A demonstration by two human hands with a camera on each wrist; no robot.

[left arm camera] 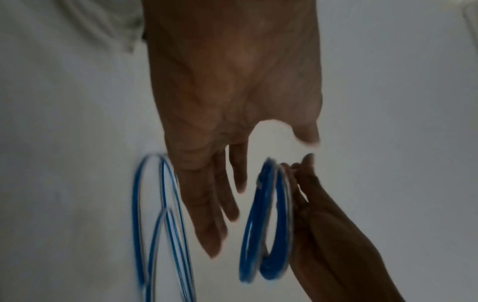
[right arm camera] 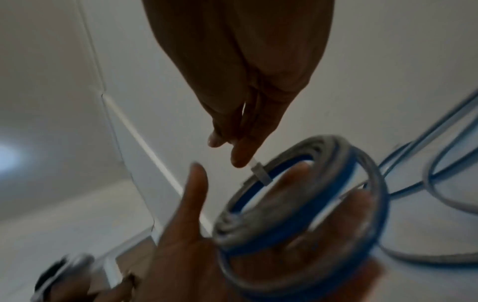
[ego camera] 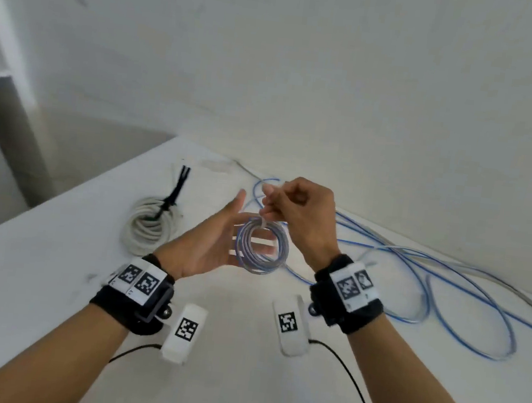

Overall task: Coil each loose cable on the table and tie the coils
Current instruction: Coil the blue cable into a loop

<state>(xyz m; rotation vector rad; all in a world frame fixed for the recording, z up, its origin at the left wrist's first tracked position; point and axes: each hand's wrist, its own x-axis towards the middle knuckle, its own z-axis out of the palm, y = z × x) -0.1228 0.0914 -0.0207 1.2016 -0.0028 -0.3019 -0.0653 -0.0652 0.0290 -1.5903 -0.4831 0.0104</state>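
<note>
A small blue-and-white cable coil (ego camera: pixel 261 247) hangs in the air above the white table (ego camera: pixel 52 260). A white tie (ego camera: pixel 263 224) loops over its top. My right hand (ego camera: pixel 269 201) pinches the tie's free end just above the coil; the right wrist view shows the right hand (right arm camera: pixel 232 147), the tie (right arm camera: pixel 261 172) and the coil (right arm camera: pixel 297 214). My left hand (ego camera: pixel 235 224) is open with straight fingers, palm toward the coil, just left of it. In the left wrist view a gap shows between the left hand (left arm camera: pixel 214 194) and the coil (left arm camera: pixel 269 224).
A white cable coil (ego camera: pixel 152 225) bound with a black tie lies at the left. Spare black ties (ego camera: pixel 183 175) lie behind it. Loose blue and grey cables (ego camera: pixel 416 268) sprawl across the right of the table along the wall.
</note>
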